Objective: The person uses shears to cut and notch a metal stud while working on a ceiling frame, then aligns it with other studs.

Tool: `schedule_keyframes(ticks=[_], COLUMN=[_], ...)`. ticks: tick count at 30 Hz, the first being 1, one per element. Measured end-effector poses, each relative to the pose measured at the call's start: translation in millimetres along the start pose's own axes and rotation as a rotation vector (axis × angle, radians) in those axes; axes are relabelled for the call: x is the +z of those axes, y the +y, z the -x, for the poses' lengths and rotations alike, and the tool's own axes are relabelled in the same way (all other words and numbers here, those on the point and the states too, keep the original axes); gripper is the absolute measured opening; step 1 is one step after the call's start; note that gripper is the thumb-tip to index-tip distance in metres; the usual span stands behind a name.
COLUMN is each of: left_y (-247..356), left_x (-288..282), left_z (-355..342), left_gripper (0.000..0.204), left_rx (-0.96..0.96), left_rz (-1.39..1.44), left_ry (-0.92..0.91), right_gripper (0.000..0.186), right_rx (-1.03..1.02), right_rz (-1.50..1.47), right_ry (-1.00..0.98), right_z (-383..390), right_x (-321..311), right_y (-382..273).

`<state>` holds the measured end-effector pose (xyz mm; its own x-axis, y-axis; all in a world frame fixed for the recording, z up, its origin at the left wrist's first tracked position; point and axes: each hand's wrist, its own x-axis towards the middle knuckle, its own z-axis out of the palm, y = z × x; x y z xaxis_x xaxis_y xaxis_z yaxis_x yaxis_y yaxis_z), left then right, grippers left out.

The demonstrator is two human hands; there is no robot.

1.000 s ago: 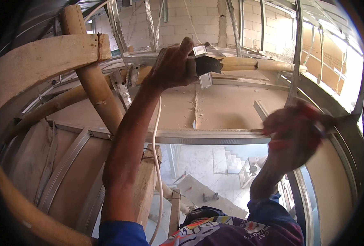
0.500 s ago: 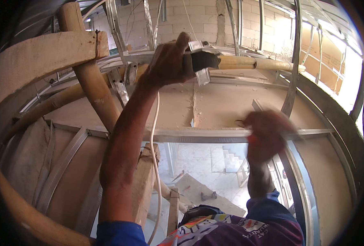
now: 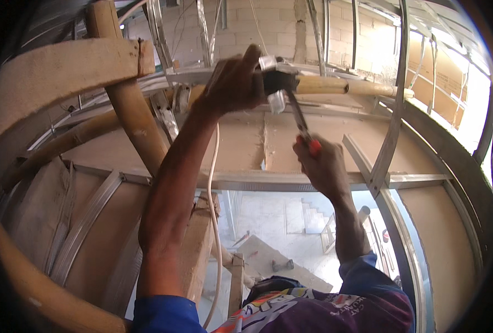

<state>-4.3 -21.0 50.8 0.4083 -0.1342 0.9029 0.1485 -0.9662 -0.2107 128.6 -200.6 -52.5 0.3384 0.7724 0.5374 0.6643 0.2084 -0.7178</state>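
My left hand (image 3: pixel 232 83) is raised at the upper middle, its fingers wrapped round a short metal channel piece (image 3: pixel 277 102). Silver edges show on the piece above and below a dark face turned to the right. My right hand (image 3: pixel 327 166) grips a red-handled tool (image 3: pixel 300 117) with a long narrow metal part. The tool slants up and left, its far end at the dark face of the channel piece. Whether it is snips or another tool, I cannot tell. A bamboo pole (image 3: pixel 368 89) runs behind the channel piece.
Below my hands, a metal-framed opening (image 3: pixel 280 186) shows a floor far down with boards and stairs. Brown ceiling boards (image 3: pixel 219 147) surround it. A bamboo post (image 3: pixel 138 130) and wooden beam (image 3: pixel 74 64) stand at left. A white cable (image 3: pixel 210 205) hangs by my left arm.
My right hand, blurred before at the right, has moved left and up, bringing the red-handled tool to the channel piece. My left hand keeps its grip, nearly still.
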Motion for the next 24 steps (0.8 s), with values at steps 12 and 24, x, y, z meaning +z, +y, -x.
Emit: schedule_keyframes(ticks=[12,24], left_y=[1.8,-5.8], left_x=[-3.2,2.7], left_z=[6.6,14.2], left_gripper=[0.034,0.037], left_rx=[-0.001,0.127], left_rz=[0.06,0.074], left_ry=[-0.003,0.032], right_gripper=[0.015,0.019], right_rx=[-0.037,-0.058], right_rz=[-0.112,-0.26], right_ry=[-0.023,-0.082], right_z=[8.0,15.1], right_x=[13.3,0.8], right_y=[-3.4,-3.2])
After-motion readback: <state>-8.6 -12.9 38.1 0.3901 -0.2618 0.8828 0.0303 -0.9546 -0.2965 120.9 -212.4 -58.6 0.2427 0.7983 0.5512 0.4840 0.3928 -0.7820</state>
